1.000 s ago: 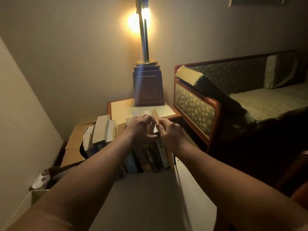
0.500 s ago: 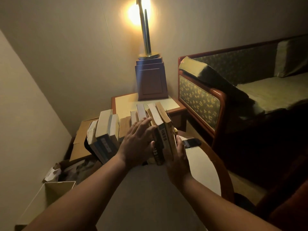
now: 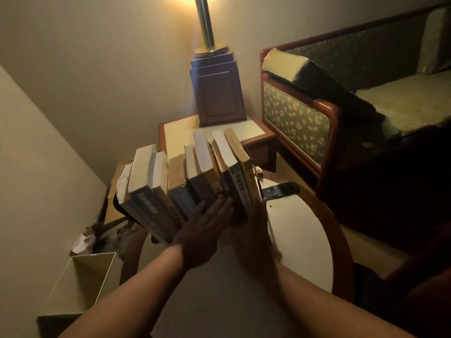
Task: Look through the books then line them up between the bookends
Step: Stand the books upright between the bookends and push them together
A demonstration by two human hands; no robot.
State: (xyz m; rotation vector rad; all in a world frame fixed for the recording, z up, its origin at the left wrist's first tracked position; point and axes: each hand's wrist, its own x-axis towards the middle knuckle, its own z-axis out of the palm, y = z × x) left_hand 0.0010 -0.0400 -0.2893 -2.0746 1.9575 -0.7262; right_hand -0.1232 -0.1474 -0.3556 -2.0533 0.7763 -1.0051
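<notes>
because the row of books [image 3: 188, 181] stands on its lower edges with spines toward the person, it needs support from the sides, and both hands are placed to give it. the left hand [image 3: 202, 232] lies flat and open, fingers straight and together, palm pressed against the spines near the middle of the row, so it seems to be squaring the spines into one face rather than gripping anything. the right hand [image 3: 253, 230] is set on edge against the right end of the row, fingers extended upward along the outermost cover; whether the thumb hooks around a book cannot be told, as the dim light hides it. neither hand is clenched.

the row itself sits at the far edge of the round table [image 3: 300, 240], fanned apart at the top and leaning somewhat left, which suggests the lining-up is under way but not finished. a thin dark piece at the left end of the row may be a bookend, but that cannot be said for sure; none is clear at the right end. just right of the row lies a dark phone [image 3: 280, 190]. beyond the row stands a side table [image 3: 180, 132] carrying a lamp base [image 3: 218, 91].

both forearms reach forward and converge on the row, wrists fairly straight.
</notes>
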